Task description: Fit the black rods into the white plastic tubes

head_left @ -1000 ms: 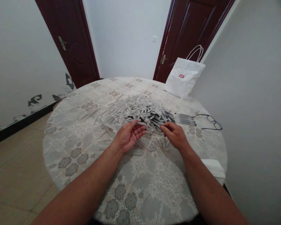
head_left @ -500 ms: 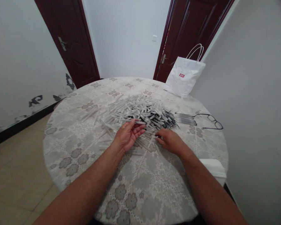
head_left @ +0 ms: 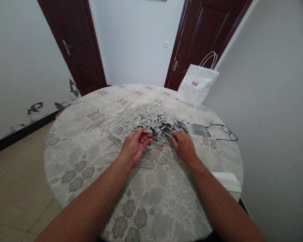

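A heap of short white cap-like pieces (head_left: 154, 114) lies mid-table, mixed with thin black sticks (head_left: 168, 129). My left hand (head_left: 136, 144) is palm up at the near left of the heap. Between its thumb and fingers it pinches a slim whitish tube (head_left: 146, 131), which points right. My right hand (head_left: 184, 144) is palm down at the heap's near right side, its fingertips bent together among the black sticks. Whatever those fingertips hold, if anything, is hidden. Loose translucent tubes (head_left: 154, 156) lie on the cloth between the hands.
A neat row of grey pen-like sticks (head_left: 198, 129) lies right of the heap, touching black-framed glasses (head_left: 227, 129). Farther back stands a white bag (head_left: 197, 84). A white box-like item (head_left: 227, 181) sits beside my right forearm. Patterned cloth covers the round table (head_left: 75, 174).
My right hand has moved forward and slightly right, into the edge of the heap by the black sticks. My left hand keeps its tube in nearly the same place. The view has shifted slightly.
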The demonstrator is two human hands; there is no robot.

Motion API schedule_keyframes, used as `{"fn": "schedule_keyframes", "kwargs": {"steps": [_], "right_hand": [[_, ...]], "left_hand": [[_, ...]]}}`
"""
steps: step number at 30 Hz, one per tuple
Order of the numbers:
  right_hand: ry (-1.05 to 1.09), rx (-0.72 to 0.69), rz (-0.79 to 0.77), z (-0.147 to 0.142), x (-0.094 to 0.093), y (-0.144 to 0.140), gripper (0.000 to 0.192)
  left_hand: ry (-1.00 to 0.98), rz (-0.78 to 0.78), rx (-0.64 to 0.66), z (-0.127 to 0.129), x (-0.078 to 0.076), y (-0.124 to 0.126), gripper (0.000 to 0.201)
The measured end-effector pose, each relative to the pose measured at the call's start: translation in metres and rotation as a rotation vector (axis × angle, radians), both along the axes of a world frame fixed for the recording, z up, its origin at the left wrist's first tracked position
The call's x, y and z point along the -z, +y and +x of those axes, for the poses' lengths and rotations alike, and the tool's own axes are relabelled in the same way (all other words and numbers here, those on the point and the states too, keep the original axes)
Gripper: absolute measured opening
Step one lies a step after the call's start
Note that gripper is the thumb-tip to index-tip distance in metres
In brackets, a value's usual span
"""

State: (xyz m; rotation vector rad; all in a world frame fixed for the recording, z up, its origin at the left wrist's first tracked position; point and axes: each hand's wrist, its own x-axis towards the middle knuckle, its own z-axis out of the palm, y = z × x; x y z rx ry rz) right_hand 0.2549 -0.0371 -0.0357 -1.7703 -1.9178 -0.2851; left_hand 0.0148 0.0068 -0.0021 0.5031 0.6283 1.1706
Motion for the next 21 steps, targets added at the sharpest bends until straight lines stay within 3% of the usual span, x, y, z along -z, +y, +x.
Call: {"fn": "schedule_keyframes", "kwargs": {"steps": [4,8,21], "right_hand": [[-0.069,-0.076,0.01,-0.017,0.001,0.009,0.028],[-0.14,-0.043,-0.022,-0.026,0.003,0.014,0.024],[-0.088,-0.06,-0.056,-0.018,0.009,0.017,0.023]], "left_hand": [[-0.009,0.005,-0.02,-0.001,-0.001,0.0,0.012],[-0.015,-0.003,-0.036,-0.001,-0.002,-0.001,0.013],[-0.008,-0.005,-0.007,0.0,-0.002,-0.003,0.014]]}}
